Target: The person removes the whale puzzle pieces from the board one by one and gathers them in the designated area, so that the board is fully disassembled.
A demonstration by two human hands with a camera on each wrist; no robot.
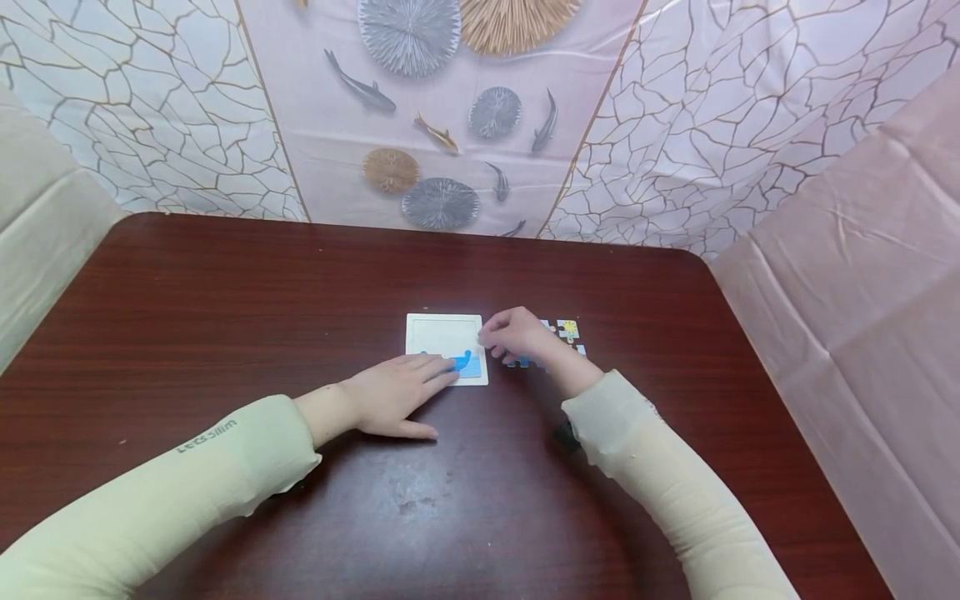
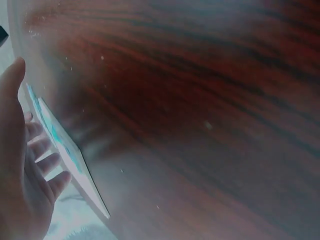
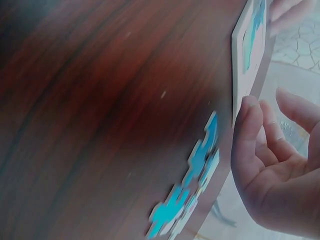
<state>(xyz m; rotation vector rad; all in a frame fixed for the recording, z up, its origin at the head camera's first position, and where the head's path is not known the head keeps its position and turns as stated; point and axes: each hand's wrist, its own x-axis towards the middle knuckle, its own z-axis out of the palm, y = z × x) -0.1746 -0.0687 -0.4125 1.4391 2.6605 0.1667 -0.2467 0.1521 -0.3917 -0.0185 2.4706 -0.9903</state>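
A white square puzzle tray (image 1: 441, 333) lies on the table in the head view, with blue puzzle pieces (image 1: 471, 367) along its near side. My left hand (image 1: 393, 392) rests its outstretched fingers over the tray's near left part and covers some of those pieces. At the tray's right edge is my right hand (image 1: 521, 333), its fingers bent and fingertips close to the rim. In the right wrist view nothing shows between the fingers of this hand (image 3: 280, 175). Loose puzzle pieces (image 1: 568, 328) lie just right of the right hand, which partly hides them.
The dark red wooden table (image 1: 262, 317) stretches out around the tray on all sides. A patterned cloth (image 1: 442, 125) hangs behind its far edge, and pale padded panels (image 1: 840, 275) stand at the sides.
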